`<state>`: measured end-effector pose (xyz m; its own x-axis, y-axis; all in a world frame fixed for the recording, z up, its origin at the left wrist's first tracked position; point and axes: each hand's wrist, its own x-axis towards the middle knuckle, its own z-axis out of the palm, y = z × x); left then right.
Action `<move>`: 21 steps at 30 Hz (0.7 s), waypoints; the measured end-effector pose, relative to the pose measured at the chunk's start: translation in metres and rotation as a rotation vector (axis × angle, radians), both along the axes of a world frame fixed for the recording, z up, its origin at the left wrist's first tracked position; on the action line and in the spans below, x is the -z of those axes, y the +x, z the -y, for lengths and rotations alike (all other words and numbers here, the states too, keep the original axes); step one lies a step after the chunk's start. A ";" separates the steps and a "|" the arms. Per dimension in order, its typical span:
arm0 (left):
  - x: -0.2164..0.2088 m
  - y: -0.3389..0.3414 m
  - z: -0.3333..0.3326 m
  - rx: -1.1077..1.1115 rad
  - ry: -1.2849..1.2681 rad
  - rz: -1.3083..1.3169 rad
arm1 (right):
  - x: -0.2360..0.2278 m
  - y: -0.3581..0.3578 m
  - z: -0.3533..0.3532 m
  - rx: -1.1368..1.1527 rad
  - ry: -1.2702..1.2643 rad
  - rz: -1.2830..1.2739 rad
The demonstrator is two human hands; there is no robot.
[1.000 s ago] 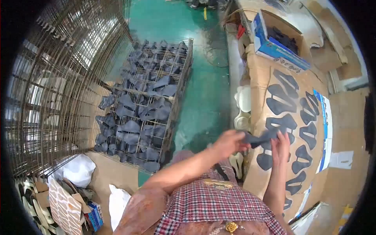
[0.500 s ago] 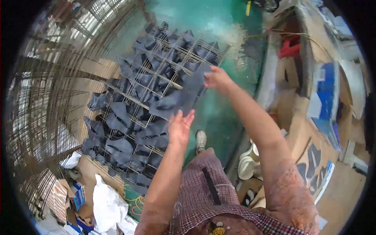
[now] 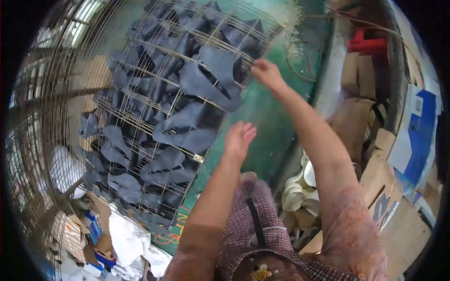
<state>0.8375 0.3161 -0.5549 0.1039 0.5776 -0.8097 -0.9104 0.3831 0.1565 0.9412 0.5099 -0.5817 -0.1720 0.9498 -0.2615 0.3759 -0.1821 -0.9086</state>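
Dark grey U-shaped shoe-upper pieces (image 3: 180, 126) lie spread over a wire rack (image 3: 187, 56). One piece with a slit down its middle (image 3: 211, 77) lies flat on the wires near the rack's right edge. Just right of that edge is my right hand (image 3: 266, 74), its fingers closed and curled toward the wire ends. Whether those fingertips grip a wire or anything else is hidden. My left hand (image 3: 239, 140) hovers beside the rack, loosely open, with nothing in it.
Wire racks (image 3: 47, 107) stand along the left. Cardboard boxes (image 3: 358, 75), a red object (image 3: 368, 43) and pale rounded forms (image 3: 295, 194) are at the right. White plastic sheeting (image 3: 129, 241) and small boxes lie lower left. The floor (image 3: 262, 117) is green.
The grey piece that both hands were at now lies on the rack, released by my left hand. My left hand has moved right, off the rack. The rack appears farther up and left.
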 end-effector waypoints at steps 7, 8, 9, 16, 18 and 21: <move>-0.032 -0.027 0.162 0.574 -0.171 -0.302 | -0.074 0.067 0.230 0.205 -0.545 -0.190; -0.041 -0.032 0.183 0.661 -0.184 -0.366 | -0.080 0.079 0.269 0.245 -0.537 -0.178; -0.044 -0.041 0.206 0.716 -0.186 -0.400 | -0.087 0.085 0.304 0.279 -0.527 -0.172; -0.086 -0.120 0.315 0.738 -0.002 -0.355 | -0.186 0.082 0.498 0.351 -0.249 -0.094; -0.108 -0.129 0.329 0.814 0.031 -0.502 | -0.225 0.079 0.553 0.407 -0.120 -0.045; -0.156 -0.116 0.352 0.944 0.030 -0.571 | -0.265 0.100 0.662 0.565 -0.044 0.071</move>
<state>0.7217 -0.0358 -0.3993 0.1288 0.4828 -0.8662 -0.0442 0.8754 0.4814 1.0416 -0.1520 -0.3165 0.3787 0.8771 -0.2954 0.2687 -0.4096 -0.8718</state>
